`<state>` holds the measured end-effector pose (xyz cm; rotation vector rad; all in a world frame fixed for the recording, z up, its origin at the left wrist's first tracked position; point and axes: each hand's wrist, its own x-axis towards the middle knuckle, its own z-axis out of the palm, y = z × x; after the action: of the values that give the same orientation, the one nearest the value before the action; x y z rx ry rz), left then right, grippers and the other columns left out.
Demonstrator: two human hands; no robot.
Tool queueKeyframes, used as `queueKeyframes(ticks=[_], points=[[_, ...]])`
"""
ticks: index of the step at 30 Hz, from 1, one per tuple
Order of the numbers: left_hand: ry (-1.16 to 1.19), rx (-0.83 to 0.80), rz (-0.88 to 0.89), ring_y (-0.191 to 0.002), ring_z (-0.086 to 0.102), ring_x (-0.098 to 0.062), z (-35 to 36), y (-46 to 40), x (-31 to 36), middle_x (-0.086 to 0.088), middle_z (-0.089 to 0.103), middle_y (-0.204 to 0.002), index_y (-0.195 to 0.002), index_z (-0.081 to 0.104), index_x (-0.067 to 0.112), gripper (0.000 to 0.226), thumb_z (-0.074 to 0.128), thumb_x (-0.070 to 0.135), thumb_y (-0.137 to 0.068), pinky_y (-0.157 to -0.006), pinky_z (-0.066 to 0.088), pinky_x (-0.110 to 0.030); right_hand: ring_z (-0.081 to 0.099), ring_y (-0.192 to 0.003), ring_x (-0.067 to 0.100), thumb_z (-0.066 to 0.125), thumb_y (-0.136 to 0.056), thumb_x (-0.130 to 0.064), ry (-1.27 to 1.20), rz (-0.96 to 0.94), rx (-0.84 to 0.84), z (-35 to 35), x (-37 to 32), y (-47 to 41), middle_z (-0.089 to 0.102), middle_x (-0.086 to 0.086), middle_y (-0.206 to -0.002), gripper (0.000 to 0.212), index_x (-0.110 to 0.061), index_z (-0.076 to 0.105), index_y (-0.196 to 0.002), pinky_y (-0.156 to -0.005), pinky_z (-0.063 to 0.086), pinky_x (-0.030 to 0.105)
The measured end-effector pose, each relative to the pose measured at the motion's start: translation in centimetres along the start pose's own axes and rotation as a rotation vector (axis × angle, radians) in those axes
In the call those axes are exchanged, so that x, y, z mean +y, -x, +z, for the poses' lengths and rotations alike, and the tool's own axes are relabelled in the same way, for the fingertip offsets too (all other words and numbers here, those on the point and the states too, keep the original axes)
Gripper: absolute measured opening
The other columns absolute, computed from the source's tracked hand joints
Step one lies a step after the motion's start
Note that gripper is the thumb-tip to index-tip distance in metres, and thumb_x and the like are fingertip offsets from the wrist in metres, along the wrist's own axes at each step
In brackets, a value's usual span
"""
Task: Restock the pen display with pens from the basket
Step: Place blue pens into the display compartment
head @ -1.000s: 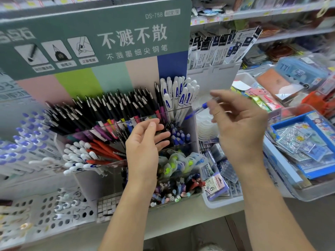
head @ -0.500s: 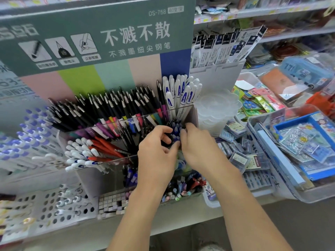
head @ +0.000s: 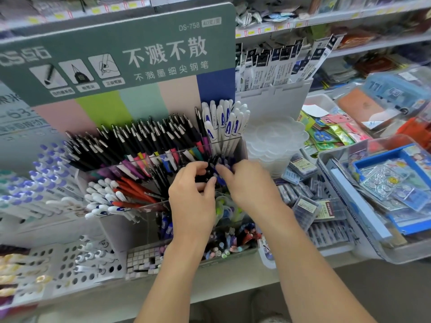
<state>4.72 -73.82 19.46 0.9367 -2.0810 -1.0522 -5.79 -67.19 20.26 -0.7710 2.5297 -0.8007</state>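
Observation:
The tiered clear pen display (head: 121,223) stands on the shelf under a green header card (head: 116,54). It holds several black pens (head: 140,141), white pens marked A (head: 224,122) and red and white pens (head: 121,194). Both my hands meet at its right middle compartment, which holds dark blue pens (head: 221,163). My left hand (head: 193,197) curls its fingers round a bunch of these pens. My right hand (head: 249,185) pinches a blue pen among them with thumb and forefinger. The pen tips are hidden by my fingers.
A stack of clear plastic palettes (head: 275,141) stands just right of the display. Small clear cases (head: 305,206) lie below them. A clear bin (head: 331,159) with a blue box (head: 373,159) fills the right. White perforated racks (head: 70,264) with pens sit lower left. Packaged refills (head: 279,66) stand behind.
My right hand, raised with a blue pen a second ago, has come down to the blue pen compartment. My left hand has closed round the pens there. The view moved closer.

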Motion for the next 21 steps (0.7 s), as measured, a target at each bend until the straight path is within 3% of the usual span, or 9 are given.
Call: queueKeyframes(ticks=[3, 6, 9, 12, 16, 21], points=[[0.05, -0.043, -0.036, -0.081, 0.07, -0.004, 0.1, 0.4, 0.1, 0.007, 0.063, -0.118, -0.122, 0.062, 0.024, 0.031, 0.07, 0.015, -0.093, -0.075, 0.06, -0.025, 0.058, -0.073, 0.03, 0.047, -0.099, -0.059, 0.006, -0.019, -0.005, -0.4, 0.2, 0.2, 0.055, 0.005, -0.071, 0.052, -0.016, 0.05, -0.07, -0.061, 0.042, 0.035], [0.074, -0.089, -0.054, -0.083, 0.07, -0.006, 0.0, 1.1, 0.7, 0.014, 0.055, -0.127, -0.13, 0.056, 0.03, 0.036, 0.065, 0.023, -0.096, -0.076, 0.061, -0.035, 0.062, -0.076, 0.025, 0.054, -0.097, -0.056, -0.052, -0.138, 0.117, -1.8, 0.7, 1.2, 0.062, 0.003, -0.077, 0.043, -0.015, 0.063, -0.091, -0.063, 0.049, 0.037], [-0.01, -0.068, 0.018, -0.066, 0.067, -0.004, 0.0, 1.5, 1.9, 0.014, 0.055, -0.125, -0.13, 0.056, 0.03, 0.036, 0.066, 0.026, -0.095, -0.067, 0.055, -0.02, 0.066, -0.079, 0.014, 0.063, -0.095, -0.048, -0.217, -0.182, 0.258, -3.5, 1.4, 2.7, 0.07, -0.003, -0.084, 0.034, -0.018, 0.072, -0.106, -0.073, 0.058, 0.037], [0.03, -0.095, 0.073, -0.054, 0.06, -0.005, 0.7, 1.6, 3.6, 0.013, 0.062, -0.109, -0.118, 0.061, 0.028, 0.024, 0.067, 0.026, -0.094, -0.057, 0.048, -0.016, 0.067, -0.076, 0.002, 0.067, -0.094, -0.04, -0.383, -0.085, 0.347, -5.1, 3.2, 4.4, 0.071, -0.011, -0.082, 0.02, -0.022, 0.075, -0.097, -0.073, 0.059, 0.029], [0.168, -0.364, 0.114, -0.061, 0.063, -0.011, 3.0, 3.1, 5.2, 0.013, 0.068, -0.088, -0.103, 0.064, 0.03, 0.011, 0.069, 0.027, -0.093, -0.062, 0.054, -0.03, 0.07, -0.07, 0.011, 0.069, -0.092, -0.038, -0.463, 0.117, 0.47, -6.1, 7.6, 8.0, 0.073, -0.007, -0.078, 0.018, -0.021, 0.075, -0.09, -0.072, 0.061, 0.041], [0.223, -0.854, 0.106, -0.069, 0.07, -0.018, 7.3, 9.6, 5.4, 0.006, 0.069, -0.086, -0.102, 0.064, 0.026, 0.009, 0.068, 0.027, -0.094, -0.059, 0.056, -0.038, 0.071, -0.067, 0.016, 0.071, -0.09, -0.037, -0.521, 0.437, 0.692, -5.2, 12.7, 17.5, 0.075, -0.001, -0.074, 0.015, -0.023, 0.075, -0.086, -0.071, 0.061, 0.047]])
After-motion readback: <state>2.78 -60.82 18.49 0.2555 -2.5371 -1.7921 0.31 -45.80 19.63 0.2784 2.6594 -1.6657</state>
